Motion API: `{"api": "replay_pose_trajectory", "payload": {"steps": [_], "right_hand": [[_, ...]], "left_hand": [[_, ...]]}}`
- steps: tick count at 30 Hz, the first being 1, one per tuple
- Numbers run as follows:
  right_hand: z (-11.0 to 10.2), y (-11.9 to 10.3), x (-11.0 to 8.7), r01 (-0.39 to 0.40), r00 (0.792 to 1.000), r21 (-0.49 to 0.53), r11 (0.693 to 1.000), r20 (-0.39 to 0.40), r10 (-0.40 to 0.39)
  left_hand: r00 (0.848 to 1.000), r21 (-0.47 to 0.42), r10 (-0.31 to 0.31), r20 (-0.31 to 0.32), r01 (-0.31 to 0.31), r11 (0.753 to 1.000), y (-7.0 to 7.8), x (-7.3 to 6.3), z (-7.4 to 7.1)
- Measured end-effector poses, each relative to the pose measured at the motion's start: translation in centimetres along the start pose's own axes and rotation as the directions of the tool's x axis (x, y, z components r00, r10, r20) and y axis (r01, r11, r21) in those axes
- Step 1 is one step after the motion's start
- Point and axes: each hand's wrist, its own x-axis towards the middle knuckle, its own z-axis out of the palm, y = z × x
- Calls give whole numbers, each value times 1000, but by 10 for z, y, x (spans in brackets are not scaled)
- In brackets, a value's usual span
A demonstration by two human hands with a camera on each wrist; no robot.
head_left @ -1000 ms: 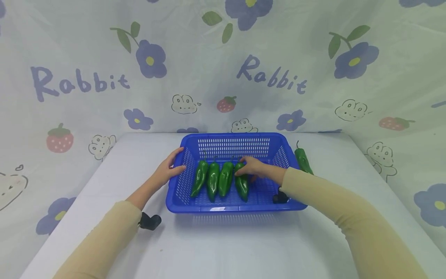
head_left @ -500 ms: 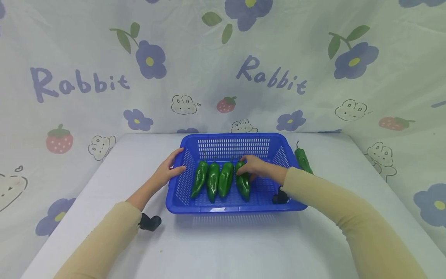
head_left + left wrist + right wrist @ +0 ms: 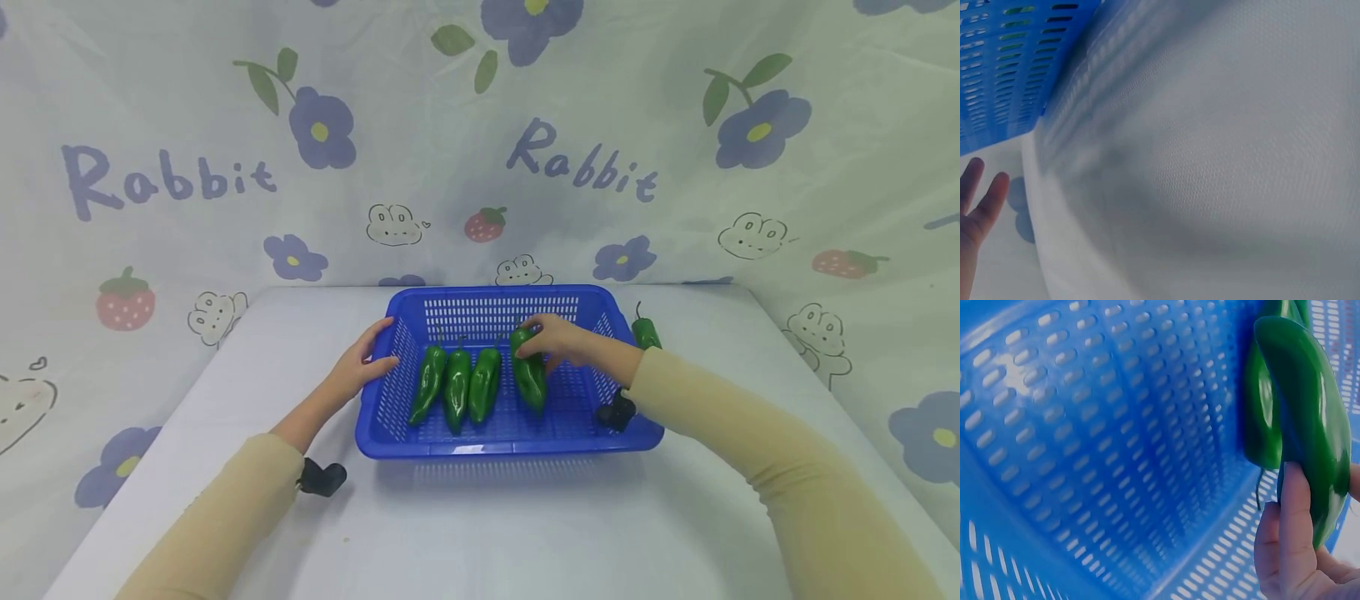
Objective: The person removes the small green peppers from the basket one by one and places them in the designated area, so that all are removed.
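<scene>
My right hand [image 3: 558, 340] pinches a long green pepper [image 3: 531, 383] near its stem end, inside the blue plastic basket [image 3: 472, 451]. In the right wrist view, fingers and thumb are on either side of this pepper [image 3: 1313, 412]. To its left, three more green peppers lie side by side: a left one [image 3: 428, 387], a middle one [image 3: 457, 392] and a right one [image 3: 484, 386]. My left hand [image 3: 356, 367] rests at the basket's left rim, thumb over the edge. The left wrist view shows straight, spread fingers [image 3: 988, 203] beside the slotted wall [image 3: 1007, 75].
Outside the basket, another green pepper [image 3: 645, 332] lies on the white table [image 3: 465, 533] to the right, partly behind my right sleeve. A printed cloth [image 3: 420, 150] hangs behind the table. Black wrist devices show at the left wrist [image 3: 322, 477] and right wrist [image 3: 618, 410].
My right hand has lifted the pepper slightly and moved it right, widening the gap from the other three. The left hand and basket stay in place.
</scene>
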Motion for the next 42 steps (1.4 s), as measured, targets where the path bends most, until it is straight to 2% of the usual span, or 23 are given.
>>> {"api": "replay_pose_trajectory", "payload": {"steps": [7, 11, 23, 29, 42], "right_hand": [[-15, -8, -10, 36, 999, 18, 999, 12, -36], [-22, -16, -19, 78, 997, -5, 997, 17, -78], [-47, -31, -43, 157, 988, -16, 987, -2, -157], [-64, -31, -51, 177, 983, 10, 984, -45, -176], [-102, -20, -75, 214, 971, 0, 977, -108, -213]], "left_hand": [[1000, -11, 0, -1, 0, 1000, 0, 0, 0], [1000, -14, 1, 0, -1, 1000, -1, 0, 0], [1000, -5, 5, 0, -5, 1000, 0, -1, -1], [1000, -9, 6, 2, -6, 1000, 0, 0, -1], [1000, -6, -3, 7, 3, 1000, 0, 0, -1]]}}
